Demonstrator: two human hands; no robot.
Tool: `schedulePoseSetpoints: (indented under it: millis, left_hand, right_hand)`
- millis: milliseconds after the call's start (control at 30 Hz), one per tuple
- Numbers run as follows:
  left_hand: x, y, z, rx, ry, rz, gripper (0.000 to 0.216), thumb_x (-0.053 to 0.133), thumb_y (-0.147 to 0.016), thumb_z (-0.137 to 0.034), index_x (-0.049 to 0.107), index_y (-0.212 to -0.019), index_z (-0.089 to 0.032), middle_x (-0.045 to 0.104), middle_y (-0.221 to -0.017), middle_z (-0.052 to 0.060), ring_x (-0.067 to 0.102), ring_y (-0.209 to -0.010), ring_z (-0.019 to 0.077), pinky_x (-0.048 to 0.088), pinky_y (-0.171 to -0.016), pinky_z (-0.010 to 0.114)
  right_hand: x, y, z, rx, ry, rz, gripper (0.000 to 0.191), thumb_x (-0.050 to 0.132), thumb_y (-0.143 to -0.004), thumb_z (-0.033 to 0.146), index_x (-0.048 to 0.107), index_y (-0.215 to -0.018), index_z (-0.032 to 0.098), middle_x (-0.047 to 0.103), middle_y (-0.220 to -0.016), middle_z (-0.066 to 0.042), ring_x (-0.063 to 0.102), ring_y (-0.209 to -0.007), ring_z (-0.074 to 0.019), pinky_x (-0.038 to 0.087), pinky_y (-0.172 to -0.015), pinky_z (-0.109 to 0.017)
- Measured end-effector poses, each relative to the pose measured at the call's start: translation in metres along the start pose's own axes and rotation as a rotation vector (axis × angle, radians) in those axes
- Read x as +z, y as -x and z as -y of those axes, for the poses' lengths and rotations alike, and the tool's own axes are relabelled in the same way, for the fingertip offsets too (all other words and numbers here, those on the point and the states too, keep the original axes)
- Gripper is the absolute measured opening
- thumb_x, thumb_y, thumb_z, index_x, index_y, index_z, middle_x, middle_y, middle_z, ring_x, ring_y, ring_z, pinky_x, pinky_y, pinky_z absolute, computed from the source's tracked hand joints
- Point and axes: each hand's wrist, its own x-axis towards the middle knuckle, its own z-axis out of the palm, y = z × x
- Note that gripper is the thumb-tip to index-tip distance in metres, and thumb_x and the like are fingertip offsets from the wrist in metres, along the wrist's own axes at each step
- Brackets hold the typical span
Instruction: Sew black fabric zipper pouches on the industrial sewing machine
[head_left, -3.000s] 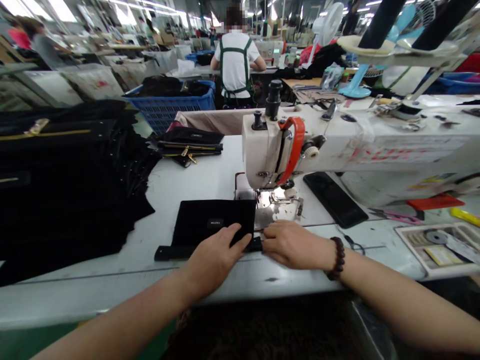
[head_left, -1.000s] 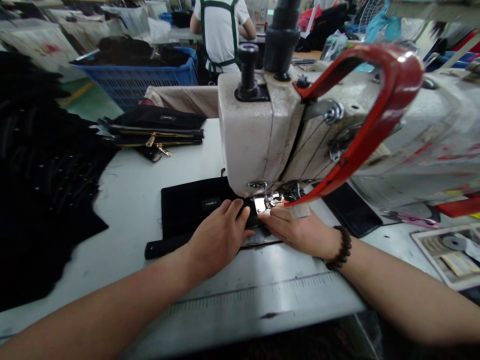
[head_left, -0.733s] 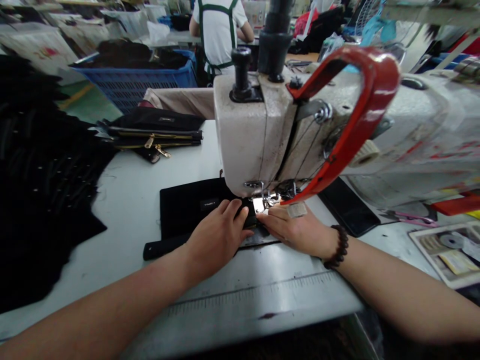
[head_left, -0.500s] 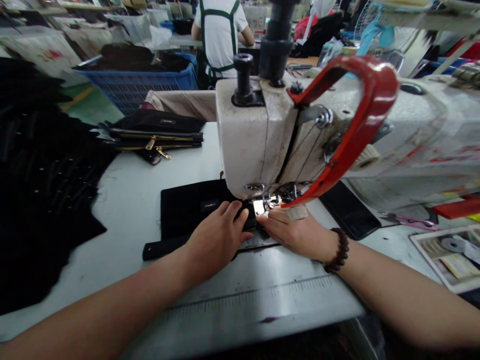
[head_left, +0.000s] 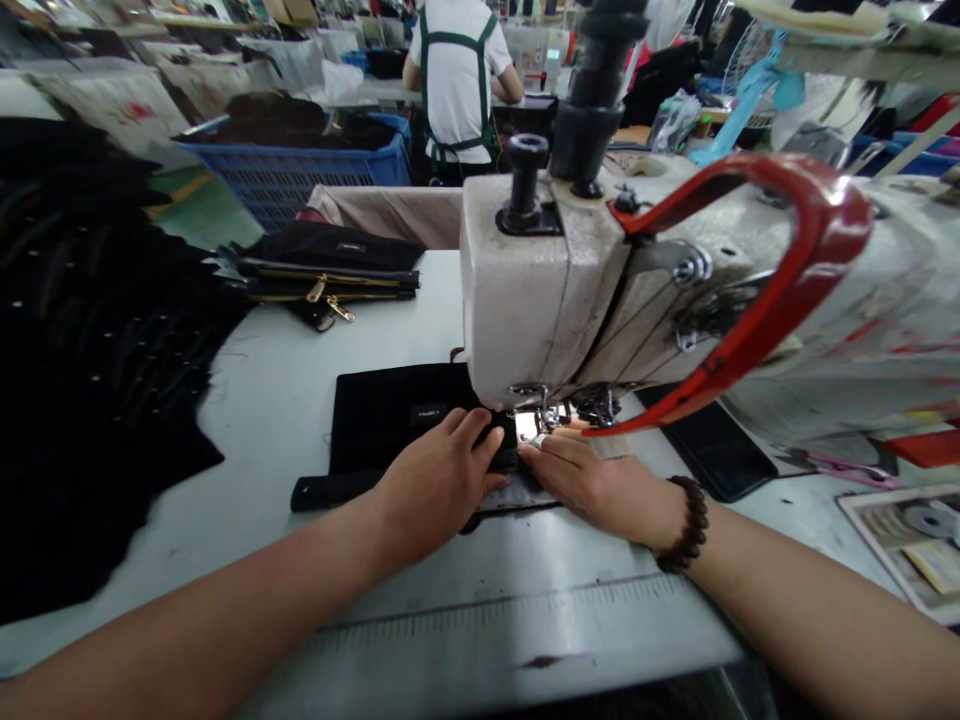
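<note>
A black fabric pouch piece (head_left: 371, 415) with a small dark label lies under the head of a white sewing machine (head_left: 517, 290). My left hand (head_left: 435, 490) rests over its right part, thumb and fingers closed on the edge nearest me. Along that edge runs a black strip (head_left: 330, 490), its left end sticking out. Just right of the lit presser foot (head_left: 551, 415), my right hand (head_left: 600, 490) keeps its fingers together, fingertips at the cloth's edge and close to the needle. What lies beneath these fingers is mostly hidden. A beaded bracelet (head_left: 684, 525) circles the right wrist.
Black zippered pouches (head_left: 337, 270) lie behind to the left, and a heap of black pieces (head_left: 97, 380) covers the left side. A red curved guard (head_left: 817, 230) arches before the machine. A black phone (head_left: 720, 450), pink scissors (head_left: 855, 470) and a tray (head_left: 900, 560) sit right. Someone (head_left: 457, 80) sits beyond.
The whole view has shifted, so the machine and table things appear farther right and a little lower. Both hands stay in nearly the same place on the cloth beside the presser foot.
</note>
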Motion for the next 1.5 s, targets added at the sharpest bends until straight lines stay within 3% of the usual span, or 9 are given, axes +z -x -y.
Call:
schedulePoseSetpoints:
  millis: [400, 633, 800, 1067, 1200, 1333, 1500]
  left_hand:
    - [0.007, 0.001, -0.005, 0.019, -0.093, 0.001, 0.036, 0.05, -0.085, -0.033, 0.057, -0.104, -0.003, 0.056, -0.104, 0.016, 0.05, -0.095, 0.0255, 0.044, -0.08, 0.035]
    - [0.006, 0.0, -0.005, 0.031, -0.056, -0.003, 0.035, 0.052, -0.084, -0.032, 0.055, -0.106, -0.005, 0.056, -0.107, 0.016, 0.049, -0.099, 0.026, 0.042, -0.083, 0.037]
    - [0.005, -0.001, -0.002, 0.053, -0.085, 0.012, 0.034, 0.051, -0.084, -0.031, 0.057, -0.104, -0.004, 0.057, -0.106, 0.015, 0.048, -0.102, 0.0281, 0.043, -0.083, 0.039]
    - [0.003, 0.004, 0.0, 0.107, -0.006, -0.015, 0.02, 0.044, -0.086, -0.018, 0.058, -0.099, -0.01, 0.058, -0.101, 0.011, 0.052, -0.095, 0.0225, 0.046, -0.081, 0.036]
    - [0.011, 0.007, 0.005, 0.124, 0.006, -0.012, 0.022, 0.042, -0.084, -0.01, 0.056, -0.101, -0.009, 0.058, -0.099, 0.012, 0.053, -0.095, 0.0216, 0.047, -0.082, 0.035]
    - [0.014, 0.008, 0.009, 0.086, 0.007, -0.08, 0.019, 0.041, -0.086, -0.012, 0.058, -0.094, -0.01, 0.059, -0.095, 0.01, 0.055, -0.092, 0.0202, 0.05, -0.078, 0.033]
    - [0.007, 0.005, 0.011, 0.056, -0.02, -0.114, 0.018, 0.043, -0.087, -0.018, 0.06, -0.088, -0.012, 0.06, -0.087, 0.009, 0.057, -0.084, 0.0204, 0.052, -0.071, 0.034]
  right_hand:
    - [-0.001, -0.002, 0.001, 0.027, 0.002, 0.013, 0.024, 0.035, -0.089, 0.012, 0.059, -0.091, 0.01, 0.059, -0.068, -0.005, 0.055, -0.063, -0.016, 0.041, -0.057, -0.028]
    - [0.001, -0.001, -0.001, 0.017, -0.055, 0.048, 0.023, 0.036, -0.089, 0.012, 0.058, -0.094, 0.009, 0.057, -0.066, -0.004, 0.054, -0.064, -0.0149, 0.041, -0.063, -0.028]
    - [0.0, -0.001, -0.002, 0.03, -0.044, 0.04, 0.022, 0.037, -0.088, 0.012, 0.059, -0.092, 0.009, 0.057, -0.066, -0.005, 0.053, -0.061, -0.0153, 0.041, -0.059, -0.028]
    - [-0.002, 0.001, -0.002, -0.075, -0.004, 0.019, 0.025, 0.034, -0.09, 0.01, 0.058, -0.094, 0.007, 0.058, -0.065, -0.005, 0.054, -0.062, -0.0148, 0.043, -0.067, -0.03]
    - [-0.002, 0.002, -0.002, -0.015, 0.026, -0.061, 0.022, 0.037, -0.089, 0.013, 0.058, -0.097, 0.01, 0.06, -0.066, -0.004, 0.055, -0.064, -0.0154, 0.042, -0.067, -0.031]
    - [0.0, 0.0, -0.002, 0.129, 0.072, -0.136, 0.02, 0.04, -0.089, 0.019, 0.06, -0.088, 0.015, 0.063, -0.073, -0.006, 0.055, -0.067, -0.0161, 0.041, -0.064, -0.03]
    - [0.006, -0.005, -0.009, -0.013, 0.102, -0.163, 0.02, 0.04, -0.087, 0.011, 0.06, -0.087, 0.013, 0.063, -0.072, -0.005, 0.055, -0.07, -0.0164, 0.041, -0.066, -0.03]
